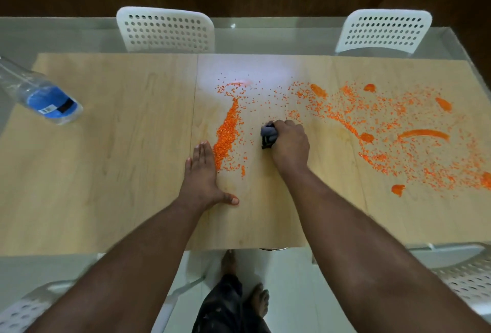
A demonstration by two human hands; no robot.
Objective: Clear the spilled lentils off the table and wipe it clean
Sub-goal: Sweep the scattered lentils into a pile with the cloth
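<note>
Early days here: right hand clutching a balled cloth, left hand flat and cupped beside one gathered ridge of lentils, most still scattered right.

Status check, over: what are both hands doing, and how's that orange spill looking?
Left hand flat on table, walling a lentil ridge. Right hand gripping cloth. Scattered lentils mostly right. Bottle far left, clear of work.

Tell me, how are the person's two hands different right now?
The left hand lies flat with straight fingers on the table; the right hand is curled into a grip. The left hand holds nothing; the right hand grips a dark cloth. The left hand touches the ridge of lentils. Both are bare and low on the table.
</note>
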